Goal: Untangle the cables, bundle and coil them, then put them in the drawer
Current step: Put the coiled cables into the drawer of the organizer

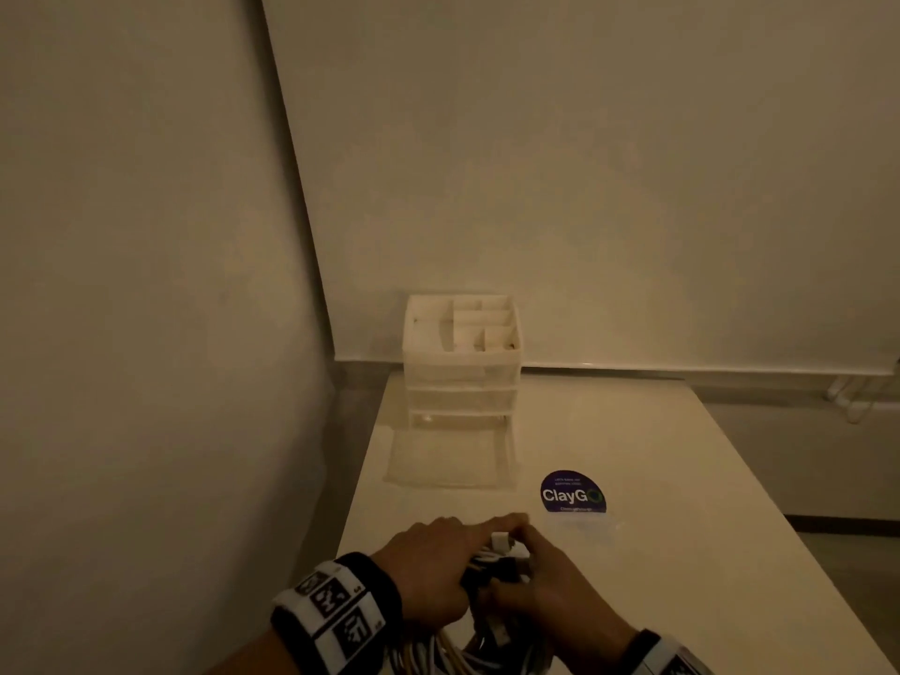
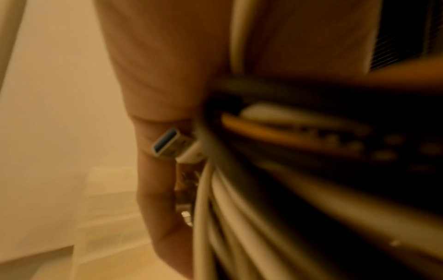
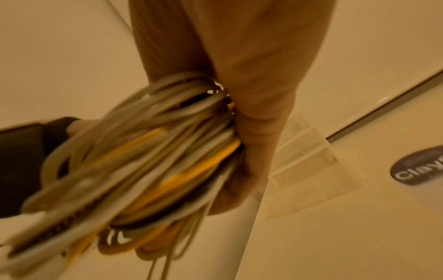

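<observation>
Both hands hold a bundle of cables (image 1: pixel 492 572) near the table's front edge. The cables are white, yellow and black, looped together (image 3: pixel 153 163). My left hand (image 1: pixel 428 562) grips the bundle from the left, and a white USB plug with a blue insert (image 2: pixel 167 143) sticks out by its fingers. My right hand (image 1: pixel 545 572) grips the same bundle from the right, fingers wrapped round the loops (image 3: pixel 246 132). A clear plastic drawer unit (image 1: pixel 461 367) stands at the table's far left, its bottom drawer (image 1: pixel 450 455) pulled out toward me.
A round dark "ClayGo" sticker (image 1: pixel 573 493) lies on the white table (image 1: pixel 682 504) right of the open drawer. Walls close in on the left and behind. The floor shows past the table's right edge.
</observation>
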Available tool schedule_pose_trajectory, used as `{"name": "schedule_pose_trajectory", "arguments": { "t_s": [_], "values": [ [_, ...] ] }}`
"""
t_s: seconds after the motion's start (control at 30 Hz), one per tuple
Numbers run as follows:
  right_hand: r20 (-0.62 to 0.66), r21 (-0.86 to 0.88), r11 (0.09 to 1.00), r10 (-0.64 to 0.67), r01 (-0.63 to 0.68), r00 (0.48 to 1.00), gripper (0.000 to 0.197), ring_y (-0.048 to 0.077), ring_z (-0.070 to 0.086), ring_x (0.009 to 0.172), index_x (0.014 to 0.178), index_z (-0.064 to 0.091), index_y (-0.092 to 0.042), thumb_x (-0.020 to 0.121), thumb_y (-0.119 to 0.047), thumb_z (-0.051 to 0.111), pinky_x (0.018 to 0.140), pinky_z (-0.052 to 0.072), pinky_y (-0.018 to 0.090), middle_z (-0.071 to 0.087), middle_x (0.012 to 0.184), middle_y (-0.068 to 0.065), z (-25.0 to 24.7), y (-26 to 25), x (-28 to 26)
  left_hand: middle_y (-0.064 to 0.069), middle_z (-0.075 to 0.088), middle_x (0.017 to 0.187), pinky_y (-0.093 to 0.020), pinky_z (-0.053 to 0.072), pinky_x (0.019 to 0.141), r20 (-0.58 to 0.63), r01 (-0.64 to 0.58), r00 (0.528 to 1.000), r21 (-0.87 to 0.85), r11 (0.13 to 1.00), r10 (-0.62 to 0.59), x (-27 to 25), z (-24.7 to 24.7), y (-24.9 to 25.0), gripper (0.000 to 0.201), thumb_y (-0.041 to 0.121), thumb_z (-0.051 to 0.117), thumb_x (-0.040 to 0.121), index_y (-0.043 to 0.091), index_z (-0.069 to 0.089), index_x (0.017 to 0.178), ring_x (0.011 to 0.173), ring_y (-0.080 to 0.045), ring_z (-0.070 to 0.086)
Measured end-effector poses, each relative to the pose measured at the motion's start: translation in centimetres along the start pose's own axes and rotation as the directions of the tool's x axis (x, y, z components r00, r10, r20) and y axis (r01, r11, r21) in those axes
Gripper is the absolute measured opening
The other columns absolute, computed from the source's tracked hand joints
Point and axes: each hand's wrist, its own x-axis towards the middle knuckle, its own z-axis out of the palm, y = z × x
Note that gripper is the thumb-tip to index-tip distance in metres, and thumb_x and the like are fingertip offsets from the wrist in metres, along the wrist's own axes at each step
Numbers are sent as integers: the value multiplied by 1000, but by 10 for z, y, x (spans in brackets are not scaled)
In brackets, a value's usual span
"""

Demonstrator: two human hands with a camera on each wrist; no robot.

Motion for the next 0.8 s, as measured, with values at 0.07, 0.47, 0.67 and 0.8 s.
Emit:
{"name": "schedule_pose_trajectory", "arguments": {
  "t_s": [0.07,0.47,0.67,0.8],
  "values": [
    [-35,94,995,-19,22,999,61,23,71,97,126,47,-18,76,0,76,86,57,37,74,105,8,-6,-9,21,-9,53,120,-35,45,75,-28,-2,1000,-15,1000,2,22,-16,-11,95,7,53,83,63,3,140,100,-32,55],
    [-97,-84,963,-262,254,960,63,15,69,102,129,38,-44,84,-15,72,92,54,33,66,118,3,-43,-27,108,-13,52,114,-41,46,76,-55,54,997,-95,994,-60,113,-54,-57,110,7,54,82,52,-28,138,89,-29,53],
    [-88,-143,948,-297,283,951,37,11,68,100,116,56,-38,88,-19,69,88,53,31,71,106,-5,-42,-18,102,-9,54,114,-40,50,74,-28,128,990,-174,976,-135,118,-37,-67,54,13,55,79,25,34,128,99,-31,57],
    [-69,-115,971,-218,210,973,48,14,70,95,123,47,-40,85,-23,71,89,56,38,73,105,-4,-36,-8,102,-8,55,102,-38,46,63,-44,162,984,-163,973,-171,118,-19,-74,30,16,56,77,21,41,102,84,-26,55]
  ]
}}
